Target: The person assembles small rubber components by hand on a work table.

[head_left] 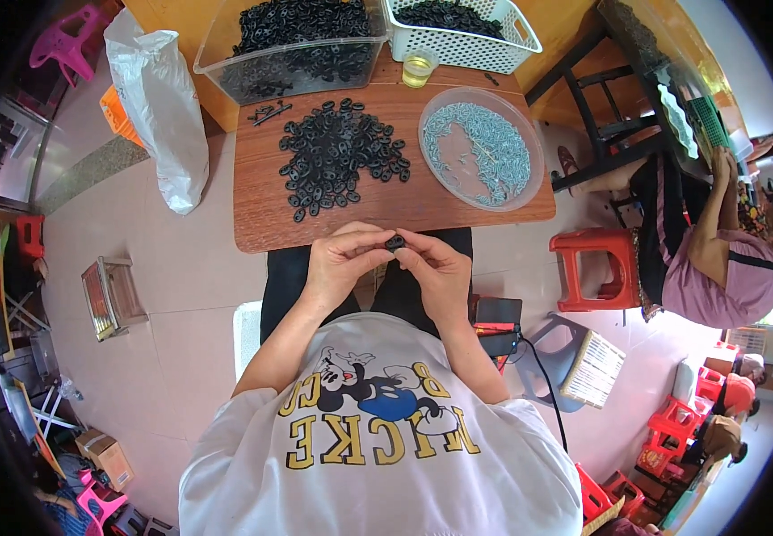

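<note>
A small black piece (394, 242) is held just off the near edge of the table (260, 219), pinched by thumb and fingertips of the left hand (340, 265) and right hand (437, 268). At eleven o'clock a loose pile of black pieces (333, 161) is left; which are already worked cannot be told. Plenty of pale blue pins (504, 152) are left in the bowl (537, 161) at half past one. The white basket (476, 55), near one o'clock, is partly fronted by a cup (417, 71).
</note>
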Demonstrator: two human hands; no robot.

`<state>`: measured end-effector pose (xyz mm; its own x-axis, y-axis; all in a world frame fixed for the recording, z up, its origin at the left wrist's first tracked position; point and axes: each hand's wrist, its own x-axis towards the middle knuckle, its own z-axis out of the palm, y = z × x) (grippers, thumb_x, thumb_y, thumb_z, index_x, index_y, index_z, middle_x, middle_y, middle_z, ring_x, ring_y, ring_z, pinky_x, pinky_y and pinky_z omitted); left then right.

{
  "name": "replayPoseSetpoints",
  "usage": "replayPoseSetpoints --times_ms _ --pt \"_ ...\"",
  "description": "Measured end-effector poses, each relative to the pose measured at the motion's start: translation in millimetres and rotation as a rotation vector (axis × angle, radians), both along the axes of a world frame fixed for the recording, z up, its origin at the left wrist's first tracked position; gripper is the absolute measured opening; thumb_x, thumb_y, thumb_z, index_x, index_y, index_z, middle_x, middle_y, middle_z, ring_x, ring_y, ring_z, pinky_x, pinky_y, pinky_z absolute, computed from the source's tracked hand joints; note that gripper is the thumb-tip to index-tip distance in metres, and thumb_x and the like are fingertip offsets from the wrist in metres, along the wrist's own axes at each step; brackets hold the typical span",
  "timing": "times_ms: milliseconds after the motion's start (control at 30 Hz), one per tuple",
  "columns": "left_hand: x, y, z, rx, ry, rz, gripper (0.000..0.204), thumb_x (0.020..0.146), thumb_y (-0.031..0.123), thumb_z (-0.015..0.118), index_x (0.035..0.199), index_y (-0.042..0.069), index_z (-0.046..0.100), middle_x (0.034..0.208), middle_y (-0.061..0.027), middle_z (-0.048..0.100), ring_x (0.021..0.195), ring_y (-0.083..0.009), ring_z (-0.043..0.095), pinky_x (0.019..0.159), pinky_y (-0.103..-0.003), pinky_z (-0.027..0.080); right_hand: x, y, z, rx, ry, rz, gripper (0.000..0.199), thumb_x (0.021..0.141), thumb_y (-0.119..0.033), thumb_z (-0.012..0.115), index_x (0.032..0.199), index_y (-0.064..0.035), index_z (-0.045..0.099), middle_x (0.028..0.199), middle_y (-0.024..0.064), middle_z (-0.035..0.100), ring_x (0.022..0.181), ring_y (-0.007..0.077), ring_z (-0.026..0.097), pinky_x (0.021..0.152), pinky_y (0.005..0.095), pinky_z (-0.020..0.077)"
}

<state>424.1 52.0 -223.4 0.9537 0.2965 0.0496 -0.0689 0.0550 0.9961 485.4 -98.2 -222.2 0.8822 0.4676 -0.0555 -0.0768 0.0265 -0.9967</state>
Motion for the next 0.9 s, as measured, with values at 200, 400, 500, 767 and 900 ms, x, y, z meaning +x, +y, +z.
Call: replayPoseSetpoints --times_ms 200,400,500,767,900 --pt "-3.8 -1.0 -2.0 0.210 -0.078 0.055 0.024 0.075 0.000 0.070 0.099 0.003 0.069 0.095 -0.0053 0.065 0.082 -0.0090 0.060 0.069 -0.019 0.049 -5.7 3.6 0.5 0.058 -0.032 -0.030 0.023 0.083 -0.003 0.065 0.106 -0.0003 0.065 0.086 0.0020 0.065 0.072 0.0056 0.056 0.064 0.0178 0.0452" --pt "-5.2 -1.6 -2.6 0.054 -0.098 0.080 0.033 0.080 -0.002 0.065 0.112 0.003 0.063 0.102 -0.0078 0.063 0.084 -0.0112 0.061 0.072 -0.021 0.050 12.9 5.7 7.5 0.056 -0.001 0.023 0.023 0.083 -0.005 0.065 0.105 0.0007 0.065 0.085 0.0025 0.065 0.071 0.0057 0.056 0.063 0.0186 0.0456" --pt "-3.0 0.0 -2.0 -0.457 -0.106 0.170 0.043 0.085 -0.002 0.059 0.127 0.003 0.051 0.107 -0.0116 0.061 0.085 -0.0128 0.061 0.074 -0.023 0.050 66.2 19.0 28.3 -0.119 0.090 0.434 0.022 0.080 -0.008 0.068 0.101 -0.0031 0.065 0.085 0.0001 0.065 0.074 0.0056 0.058 0.065 0.0195 0.0464" --pt "-24.0 24.3 -23.3 -0.401 0.062 0.346 0.037 0.095 0.018 0.050 0.128 0.001 0.048 0.099 -0.0126 0.064 0.081 -0.0132 0.061 0.070 -0.024 0.050 269.5 67.4 89.9 0.108 -0.141 -0.104 0.075 0.080 -0.010 0.068 0.139 0.0045 0.025 0.094 0.0127 0.065 0.079 0.0105 0.060 0.063 0.0206 0.0461" --pt "-41.8 29.9 -39.2 -0.370 0.127 0.389 0.034 0.095 0.017 0.049 0.124 -0.001 0.052 0.098 -0.0124 0.064 0.079 -0.0139 0.061 0.070 -0.024 0.050 209.0 93.2 62.3 -0.450 -0.613 0.142 0.037 0.083 -0.021 0.066 0.113 -0.0005 0.061 0.098 0.0107 0.067 0.086 0.0140 0.061 0.079 0.0295 0.0474"
